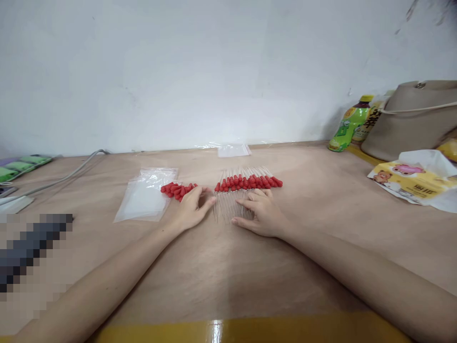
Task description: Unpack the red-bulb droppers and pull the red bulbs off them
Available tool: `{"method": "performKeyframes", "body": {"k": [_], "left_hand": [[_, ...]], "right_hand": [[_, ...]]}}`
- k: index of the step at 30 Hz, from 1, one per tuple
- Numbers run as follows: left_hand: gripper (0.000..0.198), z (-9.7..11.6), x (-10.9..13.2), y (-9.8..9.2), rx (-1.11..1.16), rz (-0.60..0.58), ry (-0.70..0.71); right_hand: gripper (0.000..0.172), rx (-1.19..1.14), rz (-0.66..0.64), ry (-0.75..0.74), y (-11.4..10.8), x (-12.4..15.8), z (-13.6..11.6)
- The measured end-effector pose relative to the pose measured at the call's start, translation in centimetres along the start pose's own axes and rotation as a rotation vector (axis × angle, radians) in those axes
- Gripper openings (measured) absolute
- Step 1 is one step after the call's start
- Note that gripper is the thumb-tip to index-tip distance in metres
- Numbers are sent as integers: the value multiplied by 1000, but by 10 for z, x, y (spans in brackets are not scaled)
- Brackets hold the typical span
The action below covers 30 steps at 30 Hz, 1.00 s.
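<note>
Glass droppers with red rubber bulbs [246, 182] lie side by side in the middle of the table. Their clear tubes point partly to the wall and partly toward me, with the bulbs meeting in one band. My left hand [194, 208] rests at the left end of this row, thumb and forefinger apart. Behind its fingers is a second pile of red bulbs [175, 190], whose tubes I cannot make out. My right hand [262, 213] lies over the right part of the near tubes, fingers spread and touching them. Neither hand grips anything that I can see.
Clear plastic bags [143, 197] lie left of the droppers, and another small bag [233, 151] lies by the wall. A grey cable [76, 172] crosses the left side. At right stand a green drink bottle [350, 125], a beige bag [410, 121] and a yellow-white packet [416, 178].
</note>
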State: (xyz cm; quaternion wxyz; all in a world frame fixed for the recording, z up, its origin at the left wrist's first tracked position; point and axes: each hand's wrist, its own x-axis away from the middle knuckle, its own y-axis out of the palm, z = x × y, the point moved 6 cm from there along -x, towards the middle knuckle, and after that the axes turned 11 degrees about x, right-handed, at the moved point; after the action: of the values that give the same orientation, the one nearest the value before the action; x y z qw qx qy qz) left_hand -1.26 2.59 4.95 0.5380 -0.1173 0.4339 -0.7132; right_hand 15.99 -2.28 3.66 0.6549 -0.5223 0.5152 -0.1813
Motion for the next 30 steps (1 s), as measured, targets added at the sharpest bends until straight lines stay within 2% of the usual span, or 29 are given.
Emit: {"method": "performKeyframes", "body": {"k": [3, 5, 10, 18, 23, 27, 30], "left_hand": [[24, -4, -19, 5, -29, 117, 57], [23, -7, -32, 10, -143, 154, 70], [30, -9, -54, 21, -402, 112, -11], [30, -13, -61, 22, -428, 142, -78], [26, -10, -50, 8, -399, 238, -50], [22, 0, -20, 2, -268, 301, 143], [17, 5, 5, 2, -199, 247, 275]], "right_hand": [[39, -19, 21, 49, -1, 2, 5], [35, -10, 36, 96, -1, 3, 9], [31, -2, 57, 97, 0, 4, 12], [35, 61, 38, 26, 2, 1, 7], [36, 108, 23, -12, 3, -2, 4], [39, 119, 12, -25, 3, -2, 2], [42, 90, 87, 4, -1, -1, 3]]}}
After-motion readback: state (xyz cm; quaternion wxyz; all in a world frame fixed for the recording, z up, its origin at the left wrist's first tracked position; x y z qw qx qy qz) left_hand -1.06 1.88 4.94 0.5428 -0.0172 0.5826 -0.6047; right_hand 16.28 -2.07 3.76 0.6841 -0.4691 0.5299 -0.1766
